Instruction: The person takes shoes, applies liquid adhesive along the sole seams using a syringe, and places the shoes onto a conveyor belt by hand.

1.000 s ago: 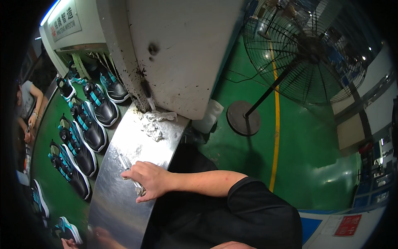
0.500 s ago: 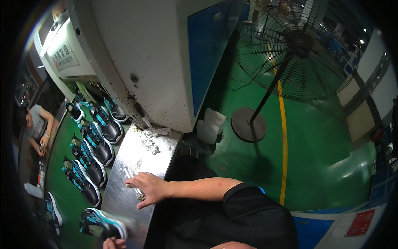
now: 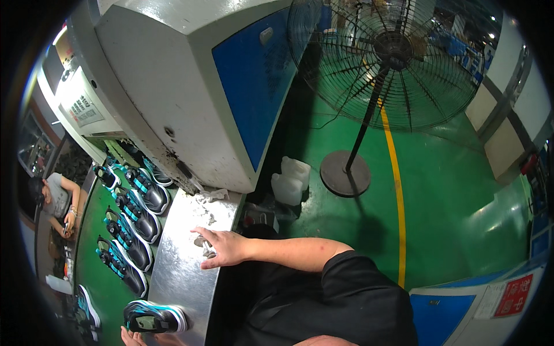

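At the lower left, a black sneaker with teal trim and a white sole [image 3: 156, 318] lies at the edge of the metal tabletop [image 3: 183, 288]. My left hand [image 3: 134, 336], partly cut off by the lower edge, has its fingers curled at the end of this sneaker. My right hand [image 3: 222, 249] is over the metal top with thumb and fingers apart. Between and beside its fingers are small greyish-white pieces [image 3: 203, 245], too unclear to name. Several similar sneakers [image 3: 135, 213] stand in two rows on the green surface beyond the metal top.
A large white-and-blue machine [image 3: 167, 86] rises past the metal top, with a crumpled rag [image 3: 212, 195] at its foot. White jugs [image 3: 291, 180] and a pedestal fan [image 3: 346, 173] stand on the green floor. Another person [image 3: 57, 199] sits across at the far left.
My left hand has shifted from the near end of the sneaker toward its other end. The white stick seen by my right hand no longer shows clearly. The whole view has shifted slightly.
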The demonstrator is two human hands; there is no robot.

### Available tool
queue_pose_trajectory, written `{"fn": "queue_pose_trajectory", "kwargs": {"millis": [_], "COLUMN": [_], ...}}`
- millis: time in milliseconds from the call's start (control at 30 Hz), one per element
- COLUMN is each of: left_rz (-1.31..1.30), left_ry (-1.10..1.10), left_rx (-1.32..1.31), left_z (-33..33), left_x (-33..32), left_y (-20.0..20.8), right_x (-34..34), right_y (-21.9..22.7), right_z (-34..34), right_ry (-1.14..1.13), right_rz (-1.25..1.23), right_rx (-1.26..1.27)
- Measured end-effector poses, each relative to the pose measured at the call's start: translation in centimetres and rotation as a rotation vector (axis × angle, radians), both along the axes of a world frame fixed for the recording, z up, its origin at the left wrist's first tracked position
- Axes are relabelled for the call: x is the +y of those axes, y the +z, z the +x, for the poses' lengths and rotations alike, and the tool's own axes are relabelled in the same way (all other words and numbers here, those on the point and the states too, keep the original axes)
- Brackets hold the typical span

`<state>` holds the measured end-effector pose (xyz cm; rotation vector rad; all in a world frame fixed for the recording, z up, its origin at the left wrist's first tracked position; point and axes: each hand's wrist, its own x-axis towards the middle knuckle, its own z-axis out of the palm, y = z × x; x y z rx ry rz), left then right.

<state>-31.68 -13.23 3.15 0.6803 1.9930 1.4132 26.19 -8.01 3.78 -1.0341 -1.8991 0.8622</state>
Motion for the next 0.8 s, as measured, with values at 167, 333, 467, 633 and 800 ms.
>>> {"fn": "queue_pose_trajectory", "kwargs": {"millis": [167,333,467,633,800], "left_rz": [0.140,0.154,0.166,0.236,0.468], "left_ry": [-0.155,-0.260,-0.337,-0.312,-0.381], "left_rx": [-0.332,-0.478,-0.523,-0.403,-0.137], "left_z": [4.1,6.3,7.0,9.9,11.2], "left_x": [1.4,1.6,2.0,0.4,0.6], "left_y": [-0.6,-0.7,0.7,7.2,10.2], "right_x": [-1.2,-1.2,-0.1,-1.3,-0.1], "right_y": [1.6,0.6,-0.1,2.7,0.0], "right_z": [0.1,-0.5,-1.0,-0.3,-1.2], "right_ry": [0.090,0.125,0.148,0.216,0.176], "right_rz": [-0.021,0.004,-0.062,-0.042,0.014], "right_rx": [-0.039,-0.007,0.047,-0.142,-0.049]}}
